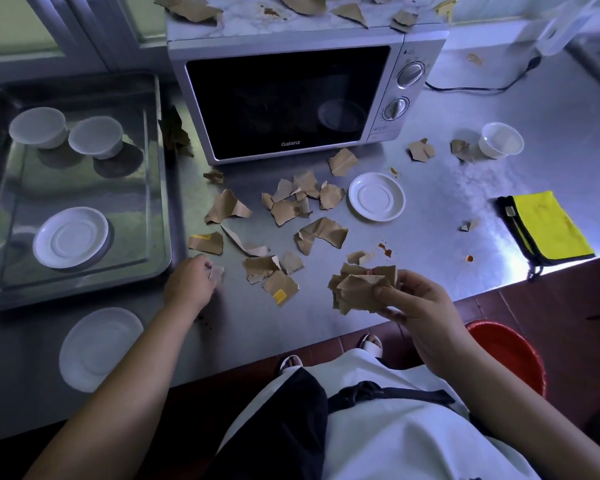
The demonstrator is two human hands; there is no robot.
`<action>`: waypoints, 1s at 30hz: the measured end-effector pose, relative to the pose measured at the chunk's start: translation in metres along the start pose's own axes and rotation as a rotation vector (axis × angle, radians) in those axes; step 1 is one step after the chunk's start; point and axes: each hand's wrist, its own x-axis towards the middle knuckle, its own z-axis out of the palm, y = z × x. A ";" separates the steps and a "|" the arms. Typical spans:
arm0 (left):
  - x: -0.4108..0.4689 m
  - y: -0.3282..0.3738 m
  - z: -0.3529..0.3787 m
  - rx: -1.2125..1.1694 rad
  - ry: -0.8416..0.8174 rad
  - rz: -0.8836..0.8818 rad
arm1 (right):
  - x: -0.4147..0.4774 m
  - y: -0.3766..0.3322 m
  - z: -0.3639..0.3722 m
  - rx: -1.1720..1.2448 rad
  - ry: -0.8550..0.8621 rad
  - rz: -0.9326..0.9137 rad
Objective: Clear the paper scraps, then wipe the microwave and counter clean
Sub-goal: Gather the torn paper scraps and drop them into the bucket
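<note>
Head view, looking down at a steel counter (430,209) where I stand: my right hand (416,306) grips a bunch of gathered scraps (361,285) between thumb and curled fingers, held just above the counter's near edge. My left hand (187,282) rests on the counter beside the metal tray (160,168), its fingertips pinching a small pale scrap (217,271). Loose paper scraps (291,202) lie scattered between my hands and the microwave (291,102), which sits at the back of the counter; more scraps (194,8) litter its top, and a few lie near a plastic cup (501,140) to the right. A white saucer (376,197) sits among the scraps. Reddish sauce spots (385,250) mark the counter near my right hand. A yellow cloth (548,226) waits at the right edge, and a red bin (510,351) stands on the floor below my right arm. To do this well, I judge I should lift the pinched piece cleanly, pass it into the right-hand bunch, keep that grip firm so nothing slips, and empty it into the bin before it overfills.
</note>
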 end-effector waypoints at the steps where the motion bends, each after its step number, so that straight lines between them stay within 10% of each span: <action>1: -0.003 0.004 -0.004 -0.062 0.010 0.004 | -0.001 0.000 0.000 0.008 0.005 0.000; 9: -0.071 0.082 -0.066 -0.619 0.016 0.365 | 0.005 0.003 -0.001 -0.009 0.080 0.023; 16: -0.132 0.148 -0.061 -0.492 0.341 0.799 | 0.009 0.004 0.013 -0.019 0.025 0.034; 30: -0.129 0.151 -0.018 -0.428 0.137 0.842 | 0.000 0.002 0.006 0.207 -0.093 0.144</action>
